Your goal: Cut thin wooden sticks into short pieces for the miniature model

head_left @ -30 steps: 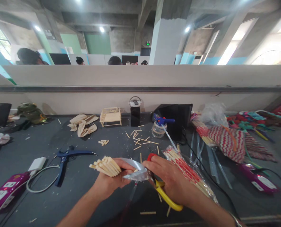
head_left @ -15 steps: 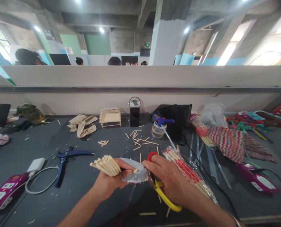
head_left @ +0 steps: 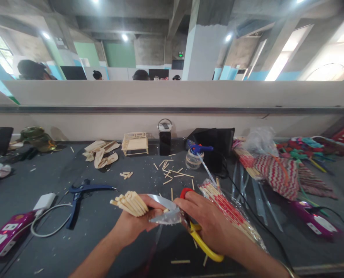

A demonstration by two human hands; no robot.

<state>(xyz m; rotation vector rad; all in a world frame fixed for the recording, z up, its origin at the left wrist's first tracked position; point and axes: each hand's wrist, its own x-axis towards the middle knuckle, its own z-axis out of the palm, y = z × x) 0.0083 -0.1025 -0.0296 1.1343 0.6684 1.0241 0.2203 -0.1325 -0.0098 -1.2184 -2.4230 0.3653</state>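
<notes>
My left hand point(head_left: 134, 226) is closed around a bundle of pale wooden sticks point(head_left: 131, 203), whose ends fan out toward the upper left. My right hand point(head_left: 206, 216) grips large scissors point(head_left: 205, 245) with red and yellow handles. Their blades are parted and point left, just by my left fingers. A short stick end shows between the blades near the pivot. Beside my right forearm lies a clear plastic pack of red-marked sticks point(head_left: 225, 204). Short cut stick pieces point(head_left: 167, 173) are scattered on the dark table beyond my hands.
Blue pliers point(head_left: 80, 191) and a purple power strip point(head_left: 11, 235) lie on the left. A small stick-built model point(head_left: 135, 143) stands at the back beside a phone point(head_left: 165, 143). A blue glue gun point(head_left: 201, 149) rests on a jar point(head_left: 193, 160). A black cable point(head_left: 247, 208) crosses the right side.
The hands have barely moved. The scissors' upper blade has tilted slightly, and the bundle stays in my left hand.
</notes>
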